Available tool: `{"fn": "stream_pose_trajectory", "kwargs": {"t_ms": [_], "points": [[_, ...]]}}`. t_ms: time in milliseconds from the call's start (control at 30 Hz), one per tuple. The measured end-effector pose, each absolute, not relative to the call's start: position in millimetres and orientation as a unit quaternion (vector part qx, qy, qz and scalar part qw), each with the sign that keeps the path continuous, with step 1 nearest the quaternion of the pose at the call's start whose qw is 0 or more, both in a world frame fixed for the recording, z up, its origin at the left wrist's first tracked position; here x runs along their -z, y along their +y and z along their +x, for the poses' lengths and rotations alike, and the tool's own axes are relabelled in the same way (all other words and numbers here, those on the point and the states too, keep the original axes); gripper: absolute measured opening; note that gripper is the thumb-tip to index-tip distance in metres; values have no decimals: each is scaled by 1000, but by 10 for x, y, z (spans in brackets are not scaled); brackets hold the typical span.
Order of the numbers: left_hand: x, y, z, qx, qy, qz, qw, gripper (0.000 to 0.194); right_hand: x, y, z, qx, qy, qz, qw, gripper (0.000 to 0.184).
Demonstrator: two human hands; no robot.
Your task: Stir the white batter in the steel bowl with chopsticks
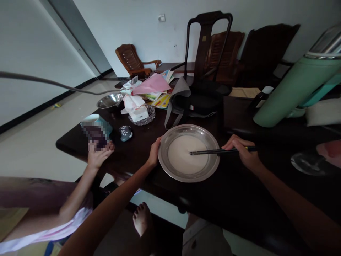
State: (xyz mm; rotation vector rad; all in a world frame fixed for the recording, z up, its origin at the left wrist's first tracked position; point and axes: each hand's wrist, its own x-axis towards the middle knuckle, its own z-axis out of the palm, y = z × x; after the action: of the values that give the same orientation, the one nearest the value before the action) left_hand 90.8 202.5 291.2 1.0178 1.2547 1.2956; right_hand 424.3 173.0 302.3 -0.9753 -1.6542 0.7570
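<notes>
A round steel dish (170, 171) holding pale white batter (183, 156) sits on the dark table (239, 192) in front of me. My left hand (154, 153) grips the dish's left rim, fingers curled over it. My right hand (243, 151) is closed around a pair of dark chopsticks (213, 152), whose tips rest in the batter near the middle of the dish.
Another person's hand (98, 156) holds a blurred object at the table's left edge. Behind lie a small steel bowl (109, 100), tissues, books, a grey bag (191, 99) and a dark chair (205, 46). A green flask (290, 92) lies at the right. A bare foot (142, 218) shows below.
</notes>
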Motion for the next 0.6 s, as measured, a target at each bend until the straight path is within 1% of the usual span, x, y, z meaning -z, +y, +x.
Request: {"fn": "stream_pose_trajectory", "kwargs": {"t_ms": [33,100,167,267,333,433,500,600], "points": [[-2851,2050,994,-535,509,435,516,48,-3025,1726,4236,-324,-697,-396,503,37],[-2783,2083,1011,-531,494,444,526,49,-3033,1722,4217,-322,-724,-384,475,30],[-2777,2090,941,-538,491,437,528,48,-3038,1727,4209,-300,-726,-393,478,26],[-2819,2075,883,-538,486,438,532,48,-3036,1739,4227,-300,-691,-406,517,32],[-2840,2064,893,-534,483,448,530,48,-3030,1740,4236,-319,-694,-391,513,35],[-2836,2063,912,-532,479,454,530,46,-3023,1738,4233,-316,-723,-380,482,31],[-2820,2072,909,-532,478,450,535,45,-3020,1739,4234,-301,-714,-397,492,29],[-2803,2085,902,-533,481,446,535,44,-3016,1739,4240,-314,-690,-405,512,34]]}}
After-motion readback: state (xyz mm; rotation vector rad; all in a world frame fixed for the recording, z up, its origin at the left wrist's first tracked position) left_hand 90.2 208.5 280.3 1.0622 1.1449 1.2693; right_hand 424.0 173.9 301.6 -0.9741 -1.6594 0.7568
